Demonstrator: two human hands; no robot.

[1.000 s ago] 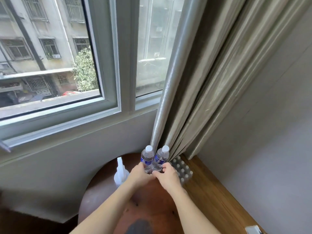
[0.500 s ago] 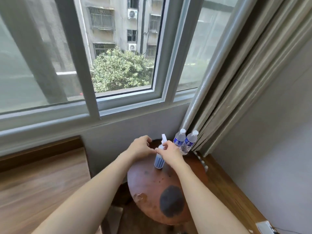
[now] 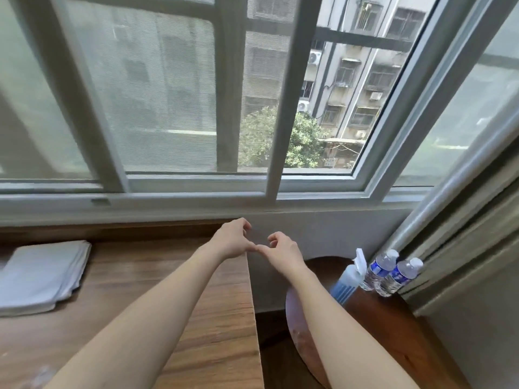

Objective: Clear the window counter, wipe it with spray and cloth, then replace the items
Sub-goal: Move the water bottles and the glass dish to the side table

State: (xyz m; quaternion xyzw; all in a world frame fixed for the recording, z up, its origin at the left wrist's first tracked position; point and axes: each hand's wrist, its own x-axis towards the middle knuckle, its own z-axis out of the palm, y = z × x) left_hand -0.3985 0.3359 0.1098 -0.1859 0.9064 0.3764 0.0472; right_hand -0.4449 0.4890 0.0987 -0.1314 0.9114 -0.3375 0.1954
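Both hands hang empty over the counter's right end, the left hand [image 3: 231,238] and right hand [image 3: 280,248] loosely curled, thumbs touching. The spray bottle [image 3: 348,282] and two water bottles [image 3: 390,272] stand parked on the round side table [image 3: 393,327], off the wooden counter [image 3: 134,290] so it can be wiped; the folded cloth [image 3: 42,272] lies at its left, near for that job.

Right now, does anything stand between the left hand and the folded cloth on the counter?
Nothing visible does. Only bare wooden counter lies between the empty left hand and the folded cloth.
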